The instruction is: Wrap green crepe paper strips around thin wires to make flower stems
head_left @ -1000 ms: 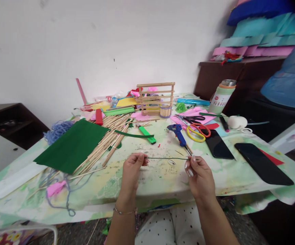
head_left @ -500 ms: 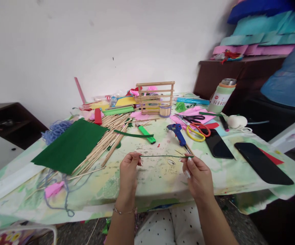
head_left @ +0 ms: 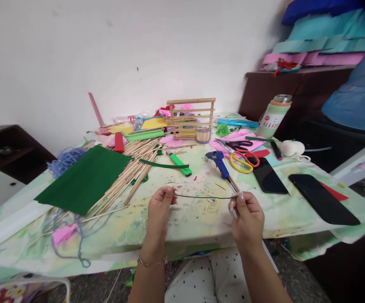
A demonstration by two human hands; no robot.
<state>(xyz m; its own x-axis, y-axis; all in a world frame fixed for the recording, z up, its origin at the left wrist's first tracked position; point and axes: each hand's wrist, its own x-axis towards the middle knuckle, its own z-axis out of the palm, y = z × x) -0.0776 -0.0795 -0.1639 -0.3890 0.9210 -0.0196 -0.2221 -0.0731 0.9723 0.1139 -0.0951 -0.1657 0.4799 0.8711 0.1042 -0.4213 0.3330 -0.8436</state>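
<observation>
A thin dark green strip [head_left: 205, 197] stretches between my two hands above the near part of the table, sagging slightly. My left hand [head_left: 162, 203] pinches one end between thumb and fingers. The other end is pinched in my right hand [head_left: 246, 210]. Beyond them a blue hot glue gun [head_left: 218, 163] lies on its side, with a green box cutter [head_left: 180, 164] to its left. Another green strip [head_left: 164, 165] rests across the table near the wooden sticks [head_left: 132, 168]. A large sheet of dark green felt [head_left: 84, 180] covers the left side.
A stick rack [head_left: 191, 119] stands at the back, a small round stick basket [head_left: 203, 135] before it. Right lie scissors with yellow and orange handles [head_left: 242, 164], two black phones [head_left: 269, 176] and a bottle [head_left: 273, 118]. Blue yarn [head_left: 66, 161] sits far left.
The strip between my hands has gone from taut to slightly slack. My right hand has shifted slightly right and down, and the view has tilted a little.
</observation>
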